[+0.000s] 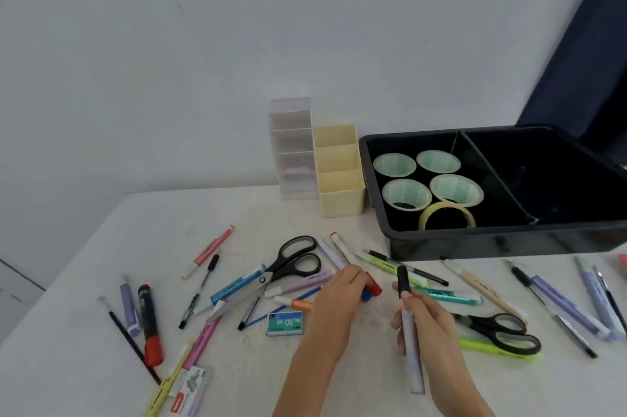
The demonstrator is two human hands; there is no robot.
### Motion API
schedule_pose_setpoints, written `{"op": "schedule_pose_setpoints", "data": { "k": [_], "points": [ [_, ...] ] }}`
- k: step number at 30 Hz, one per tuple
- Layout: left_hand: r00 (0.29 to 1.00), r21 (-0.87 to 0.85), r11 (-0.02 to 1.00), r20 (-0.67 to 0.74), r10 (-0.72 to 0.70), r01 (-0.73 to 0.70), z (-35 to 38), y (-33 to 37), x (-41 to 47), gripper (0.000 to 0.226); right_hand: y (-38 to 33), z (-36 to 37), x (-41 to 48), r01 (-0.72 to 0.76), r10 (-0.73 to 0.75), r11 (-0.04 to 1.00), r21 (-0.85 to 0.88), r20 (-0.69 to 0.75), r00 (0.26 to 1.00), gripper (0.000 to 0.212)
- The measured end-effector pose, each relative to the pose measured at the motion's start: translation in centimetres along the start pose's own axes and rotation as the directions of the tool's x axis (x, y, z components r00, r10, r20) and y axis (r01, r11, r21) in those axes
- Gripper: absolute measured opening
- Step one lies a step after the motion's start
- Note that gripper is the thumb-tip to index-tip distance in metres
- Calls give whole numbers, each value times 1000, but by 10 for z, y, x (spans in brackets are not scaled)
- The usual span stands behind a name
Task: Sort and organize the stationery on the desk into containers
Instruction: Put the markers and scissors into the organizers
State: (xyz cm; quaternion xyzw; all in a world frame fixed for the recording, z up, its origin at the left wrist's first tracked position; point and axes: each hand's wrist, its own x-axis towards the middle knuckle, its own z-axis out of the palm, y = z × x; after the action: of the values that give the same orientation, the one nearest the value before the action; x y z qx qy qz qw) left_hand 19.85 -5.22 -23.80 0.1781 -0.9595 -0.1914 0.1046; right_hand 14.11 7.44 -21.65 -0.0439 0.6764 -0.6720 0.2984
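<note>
I see pens and markers scattered across the white counter [84,331]. Left hand [334,301] grip clamped on red-and-blue capped markers [371,291] near centre. Right hand [429,321] grip clamped on a grey black-capped marker [410,348]. Black plastic divided tray [509,243] with tape rolls [405,194] far right.
</note>
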Motion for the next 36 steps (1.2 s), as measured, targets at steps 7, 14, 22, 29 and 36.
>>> {"op": "schedule_pose_setpoints", "data": {
  "k": [7,14,22,29,36],
  "points": [
    [977,231,950,64,202,-212,-6,-8,7,45,-16,1,2,215,-210,962,-167,50,976,10],
    [943,-95,974,-285,170,-205,-24,-1,11,40,-54,14,7,567,-531,778,-270,199,823,51],
    [698,-494,843,-681,-222,-214,-99,12,48,16,-128,43,52,738,-720,664,-116,167,674,48],
    [654,-611,754,-676,-340,-241,-123,-1,120,21,-156,92,127,834,-846,523,-178,7,533,34],
    [789,-607,782,-545,-285,-137,-98,-20,166,21,-124,105,178,752,-771,508,-421,168,615,23]
  ]
}}
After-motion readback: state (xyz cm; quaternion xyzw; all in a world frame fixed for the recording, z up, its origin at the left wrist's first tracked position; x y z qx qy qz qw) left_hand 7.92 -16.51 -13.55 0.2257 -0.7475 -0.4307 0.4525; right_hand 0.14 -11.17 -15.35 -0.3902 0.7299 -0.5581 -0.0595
